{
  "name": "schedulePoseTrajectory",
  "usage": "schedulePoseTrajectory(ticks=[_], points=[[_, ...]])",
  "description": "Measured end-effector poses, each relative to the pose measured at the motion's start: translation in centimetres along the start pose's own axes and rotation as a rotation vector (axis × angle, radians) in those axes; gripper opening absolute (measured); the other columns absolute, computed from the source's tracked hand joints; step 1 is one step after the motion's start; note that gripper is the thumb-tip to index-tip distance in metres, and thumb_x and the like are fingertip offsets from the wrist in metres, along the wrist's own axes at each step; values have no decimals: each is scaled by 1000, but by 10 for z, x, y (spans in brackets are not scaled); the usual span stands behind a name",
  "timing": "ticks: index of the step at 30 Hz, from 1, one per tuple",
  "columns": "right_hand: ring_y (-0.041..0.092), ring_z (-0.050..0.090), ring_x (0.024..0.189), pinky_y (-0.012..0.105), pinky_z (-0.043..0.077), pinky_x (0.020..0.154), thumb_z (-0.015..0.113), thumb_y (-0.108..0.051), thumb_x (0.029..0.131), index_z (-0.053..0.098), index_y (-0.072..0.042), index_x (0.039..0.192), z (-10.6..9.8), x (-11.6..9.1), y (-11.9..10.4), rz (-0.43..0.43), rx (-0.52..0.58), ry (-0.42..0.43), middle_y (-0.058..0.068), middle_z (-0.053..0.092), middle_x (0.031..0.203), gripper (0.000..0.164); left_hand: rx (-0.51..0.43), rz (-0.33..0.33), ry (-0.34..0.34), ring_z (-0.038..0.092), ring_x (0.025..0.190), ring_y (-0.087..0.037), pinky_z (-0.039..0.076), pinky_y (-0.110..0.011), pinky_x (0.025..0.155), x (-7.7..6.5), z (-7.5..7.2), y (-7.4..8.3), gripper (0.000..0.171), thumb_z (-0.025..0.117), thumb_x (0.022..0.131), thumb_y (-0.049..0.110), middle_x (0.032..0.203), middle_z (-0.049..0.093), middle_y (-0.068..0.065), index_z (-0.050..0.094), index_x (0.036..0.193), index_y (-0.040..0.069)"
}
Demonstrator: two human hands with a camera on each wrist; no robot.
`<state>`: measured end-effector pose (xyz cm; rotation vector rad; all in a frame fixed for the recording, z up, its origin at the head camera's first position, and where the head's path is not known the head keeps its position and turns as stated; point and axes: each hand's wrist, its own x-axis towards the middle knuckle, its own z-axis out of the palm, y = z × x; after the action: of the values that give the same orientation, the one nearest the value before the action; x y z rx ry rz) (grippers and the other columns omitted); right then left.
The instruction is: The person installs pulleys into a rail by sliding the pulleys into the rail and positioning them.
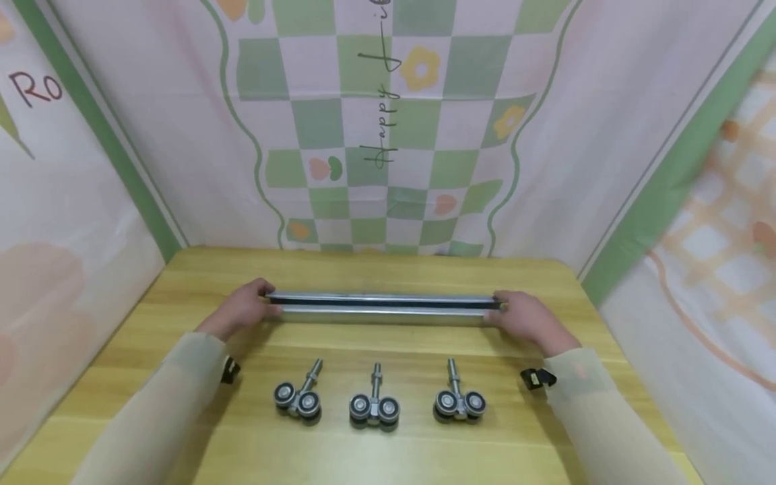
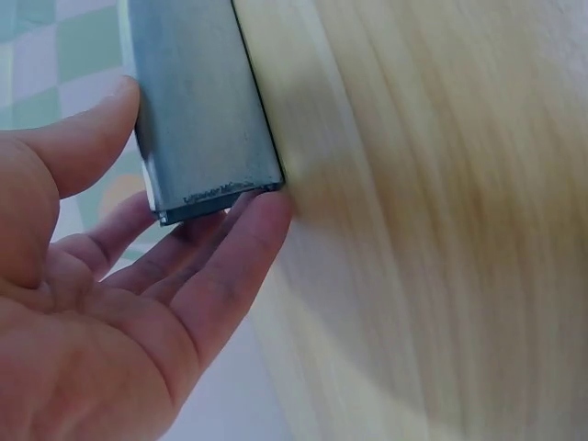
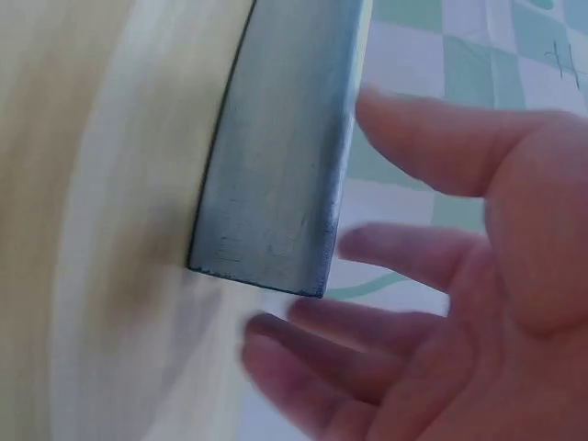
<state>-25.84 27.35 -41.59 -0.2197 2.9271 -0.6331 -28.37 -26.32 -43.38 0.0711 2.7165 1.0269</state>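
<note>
A long metal channel rail lies crosswise toward the back of the wooden table, its dark slot facing up. My left hand holds the rail's left end. In the left wrist view, its thumb is against one long edge and its fingers bend round the cut end. At the opposite end is my right hand. Its thumb meets the edge, while the other fingers spread loosely past the end. Nearer me, a row of three roller trolleys lies with threaded bolts pointing away.
The wooden table ends at a checkered curtain just behind the rail. Printed cloth hangs along the left side, and another cloth along the right. A black strap shows at the right cuff.
</note>
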Motion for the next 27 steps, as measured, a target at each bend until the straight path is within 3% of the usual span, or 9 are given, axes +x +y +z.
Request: schedulePoseTrajectory(ticks=[5, 8, 12, 18, 22, 27], points=[[51, 45, 124, 63, 40, 98, 61, -28, 98, 42, 9, 145, -1, -12, -5, -2, 95, 132, 33, 44, 142, 62, -73, -36, -42, 48, 122, -44, 51, -48, 90, -2, 0, -3, 65, 70, 93, 21, 145, 38, -32, 39, 144, -5], [44, 54, 117, 55, 50, 89, 59, -30, 100, 48, 5, 142, -4, -21, -11, -4, 196, 147, 27, 52, 137, 56, -123, -52, -69, 49, 121, -42, 53, -43, 87, -2, -1, -3, 68, 70, 93, 19, 148, 35, -31, 37, 147, -5], [41, 54, 119, 52, 50, 92, 59, -32, 101, 50, 4, 141, -5, -29, -19, -18, 313, 70, 23, 56, 136, 54, -199, -70, -91, 50, 120, -39, 54, -42, 86, 0, -3, -3, 68, 70, 92, 15, 147, 36, -29, 36, 147, -7], [42, 48, 127, 51, 44, 101, 58, -25, 101, 33, 9, 149, -1, -35, -22, -4, 524, -90, 28, 40, 148, 64, -233, -84, -97, 53, 116, -35, 54, -41, 86, 3, -4, -4, 67, 69, 92, 13, 145, 39, -28, 36, 147, -7], [45, 43, 130, 49, 43, 102, 58, -21, 101, 28, 13, 149, 2, -38, -23, -7, 617, -130, 33, 36, 148, 66, -233, -107, -92, 53, 114, -35, 54, -41, 85, 4, -4, -4, 67, 69, 92, 12, 144, 40, -27, 37, 148, -5], [46, 37, 134, 47, 39, 106, 56, -28, 103, 24, 16, 148, 3, -44, -24, 20, 696, -169, 34, 30, 151, 71, -233, -111, -85, 54, 112, -35, 54, -40, 84, 4, -4, -4, 67, 70, 91, 12, 143, 41, -27, 37, 147, -5]])
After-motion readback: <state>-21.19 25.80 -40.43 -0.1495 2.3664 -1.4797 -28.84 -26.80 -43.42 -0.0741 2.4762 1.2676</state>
